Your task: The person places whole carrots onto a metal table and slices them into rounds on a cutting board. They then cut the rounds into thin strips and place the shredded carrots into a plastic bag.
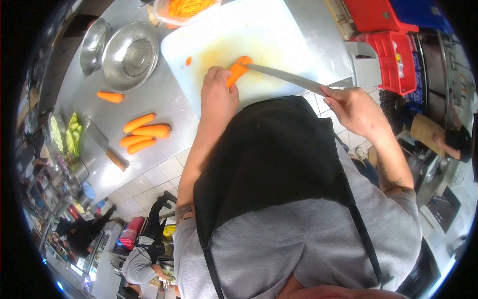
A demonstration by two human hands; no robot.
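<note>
On the white cutting board (279,30), my left hand (219,92) grips a peeled carrot (238,72) by its near end. My right hand (356,109) is closed round the handle of a long kitchen knife (289,77), and the blade tip lies at the carrot's far part. A small carrot piece (188,61) rests on the board left of my left hand. Orange stains mark the board's middle. To the left, several whole carrots (152,131) lie in a group on the steel table (99,169), with a single carrot (110,96) farther up.
Two metal bowls, a wide one (130,56) and a smaller one (94,47), stand left of the board. A tub of shredded carrot (188,8) sits at its top edge. A second knife (105,144) lies far left. Red crates (393,62) stand right; other people work nearby.
</note>
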